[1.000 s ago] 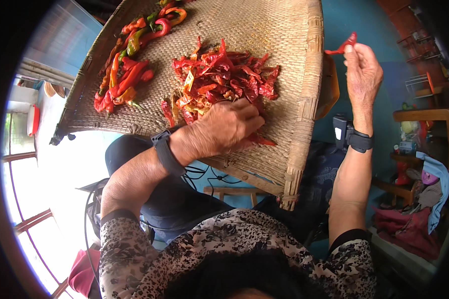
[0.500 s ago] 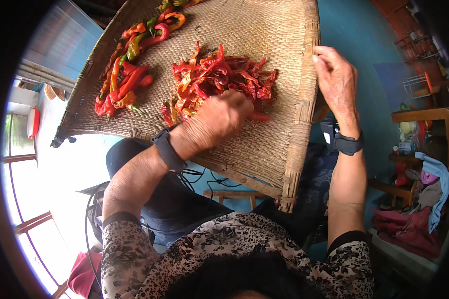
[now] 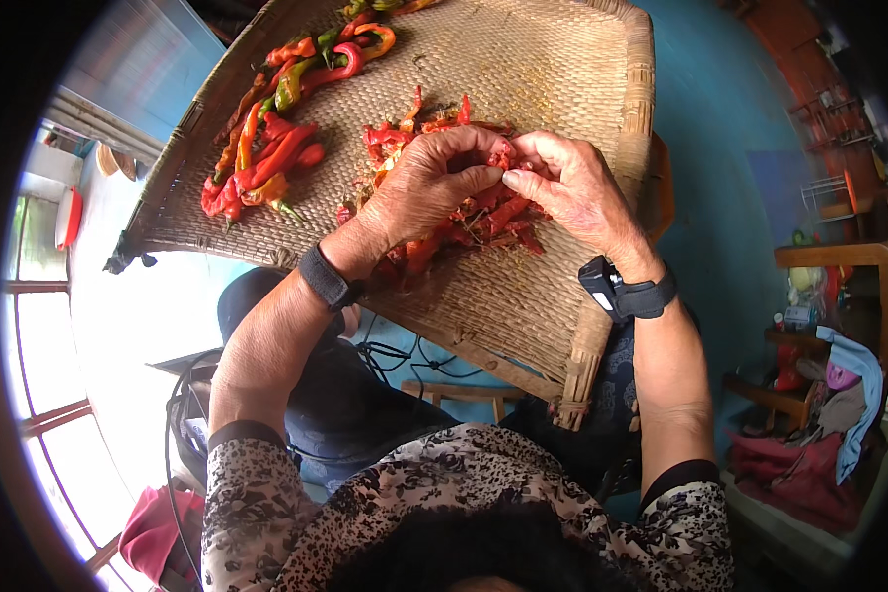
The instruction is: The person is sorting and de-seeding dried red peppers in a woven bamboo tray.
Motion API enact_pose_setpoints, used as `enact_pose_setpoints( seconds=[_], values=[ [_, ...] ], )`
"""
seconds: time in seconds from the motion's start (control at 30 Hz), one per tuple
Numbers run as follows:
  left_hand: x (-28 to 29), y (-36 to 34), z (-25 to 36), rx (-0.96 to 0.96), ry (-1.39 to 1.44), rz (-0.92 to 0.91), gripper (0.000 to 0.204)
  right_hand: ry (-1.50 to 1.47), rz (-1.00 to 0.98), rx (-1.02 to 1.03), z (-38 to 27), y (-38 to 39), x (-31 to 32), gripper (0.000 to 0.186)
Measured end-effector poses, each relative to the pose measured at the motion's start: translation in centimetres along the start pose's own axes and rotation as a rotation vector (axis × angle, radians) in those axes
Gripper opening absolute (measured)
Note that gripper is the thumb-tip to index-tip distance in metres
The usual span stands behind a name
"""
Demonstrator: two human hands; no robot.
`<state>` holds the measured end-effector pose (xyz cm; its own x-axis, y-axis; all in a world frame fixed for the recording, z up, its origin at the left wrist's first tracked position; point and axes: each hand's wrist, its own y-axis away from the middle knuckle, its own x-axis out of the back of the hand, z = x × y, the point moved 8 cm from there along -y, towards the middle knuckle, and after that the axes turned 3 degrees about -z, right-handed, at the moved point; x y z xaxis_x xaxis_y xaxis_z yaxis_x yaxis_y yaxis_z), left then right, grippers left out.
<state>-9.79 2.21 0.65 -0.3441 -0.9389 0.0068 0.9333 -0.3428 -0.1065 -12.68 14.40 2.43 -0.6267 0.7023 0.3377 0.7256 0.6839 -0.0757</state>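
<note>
Above a woven tray (image 3: pixel 523 296) resting across my lap, my left hand (image 3: pixel 429 183) and my right hand (image 3: pixel 572 187) meet with thumbs and fingertips pressed together. Pinched between them is a red chili pepper (image 3: pixel 502 156), mostly covered by the fingers. Right below lies a pile of split, wrinkled red chili pieces (image 3: pixel 508 215), partly hidden by my hands. Along the tray's left side is a row of whole chili peppers (image 3: pixel 286 158), red, orange and some green, with curled shapes.
At right stands a wooden chair (image 3: pixel 839 255) with cloths (image 3: pixel 799 479) heaped nearby. A low wooden stool (image 3: pixel 464 392) and black cables (image 3: pixel 385 355) are under the tray. Bright window panes (image 3: pixel 54 375) are on the left. The tray has a raised bound rim.
My right hand has left the tray's right rim and come in to meet my left. My left hand has risen from the pile with a chili pepper. The tray appears slightly farther right.
</note>
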Motion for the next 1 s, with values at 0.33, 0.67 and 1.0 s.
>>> enact_pose_setpoints(
  seconds=[0.33,0.67,1.0],
  values=[
    [0.9,0.1,-0.1,0.067,-0.026,0.056,0.019,0.563,0.664,0.149,-2.5,4.4,11.1,0.012],
    [1.3,-0.3,-0.9,0.071,-0.188,0.095,0.011,1.158,0.601,0.223,-4.4,4.9,9.5,0.023],
    [1.5,0.3,-0.2,0.065,-0.17,0.118,0.01,1.024,-0.267,0.095,1.7,1.4,-3.0,0.022]
  ],
)
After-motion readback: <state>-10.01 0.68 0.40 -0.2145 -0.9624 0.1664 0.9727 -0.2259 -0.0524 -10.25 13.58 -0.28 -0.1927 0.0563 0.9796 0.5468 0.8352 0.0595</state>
